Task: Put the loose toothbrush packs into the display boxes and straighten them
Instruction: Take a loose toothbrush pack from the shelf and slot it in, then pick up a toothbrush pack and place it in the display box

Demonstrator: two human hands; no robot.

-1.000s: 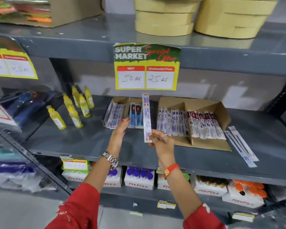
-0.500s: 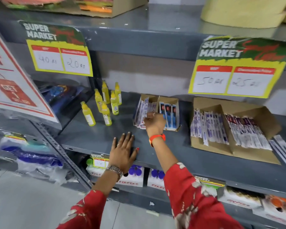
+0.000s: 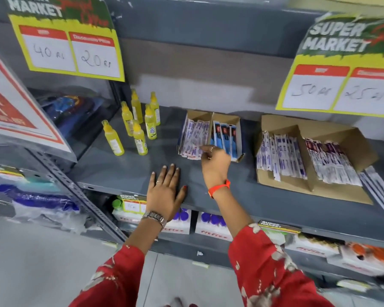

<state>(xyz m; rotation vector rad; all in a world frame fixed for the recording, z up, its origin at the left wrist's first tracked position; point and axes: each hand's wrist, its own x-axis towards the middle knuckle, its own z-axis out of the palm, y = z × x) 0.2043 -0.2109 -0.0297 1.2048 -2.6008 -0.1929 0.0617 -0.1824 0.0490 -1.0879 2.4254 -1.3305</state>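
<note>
- Right hand point(image 3: 215, 165) at near end of small display box point(image 3: 211, 135), fingertips point(image 3: 205, 149) on bottom ends of white-purple toothbrush packs point(image 3: 194, 138) in left compartment; grip looks pinched on a pack end, cannot tell if truly grasping or just nudging.
- Probably squaring packs flush with box front, since a few ends stick out past the near edge.
- Left hand point(image 3: 165, 191) flat, grip released, fingers spread, palm down on shelf point(image 3: 131, 171) just in front of box; likely bracing body, holding nothing.
- Blue packs point(image 3: 225, 137) upright-ish and tidy in right compartment, untouched.
- Large display box point(image 3: 315, 156) further right, well apart from hands; purple packs point(image 3: 279, 155) and dark-red packs point(image 3: 333, 162) lying slanted, uneven, need straightening.
- Loose packs point(image 3: 377, 187) lying on shelf just beside large box, right edge, not yet boxed.
- Yellow bottles point(image 3: 140, 122) standing left of small box, not part of task.
- Task partway: small box nearly done, loose packs remain.
</note>
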